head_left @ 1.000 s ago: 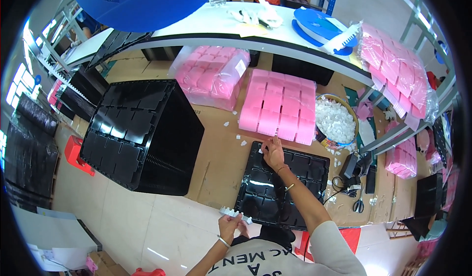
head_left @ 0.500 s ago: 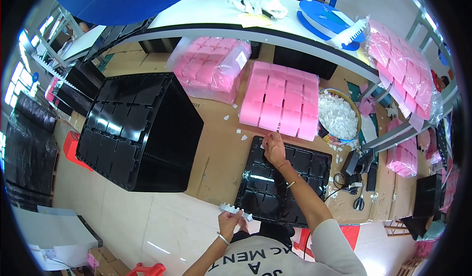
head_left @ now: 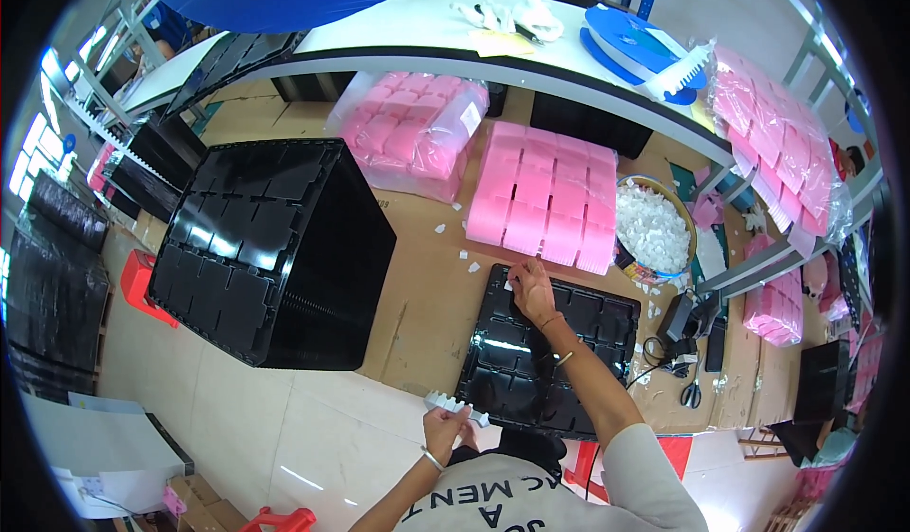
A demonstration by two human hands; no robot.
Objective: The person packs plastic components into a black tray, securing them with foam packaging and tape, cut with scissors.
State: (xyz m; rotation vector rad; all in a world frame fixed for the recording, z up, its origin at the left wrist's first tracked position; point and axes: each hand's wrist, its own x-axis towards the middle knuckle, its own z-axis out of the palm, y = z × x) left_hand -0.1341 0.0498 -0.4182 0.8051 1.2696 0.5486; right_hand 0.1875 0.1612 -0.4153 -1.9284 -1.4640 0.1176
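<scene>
A black plastic tray with moulded compartments lies flat in front of me. At its far left corner is my right hand, fingers closed in a pinch. A small white piece shows at those fingertips, partly covered by them. My left hand, beside the tray's near left corner, grips a whitish toothed strip between thumb and fingers. Just beyond the tray sits a block of stacked pink sheets. To its right, a round tub is heaped with small white pieces.
A tall stack of black trays stands to the left. Behind are a bagged pink stack and a white shelf holding a blue reel. Scissors and a black cable lie at right on the cardboard-covered table.
The view has shifted slightly. Both hands stay in nearly the same place, the right at the tray's far left corner and the left holding the toothed strip.
</scene>
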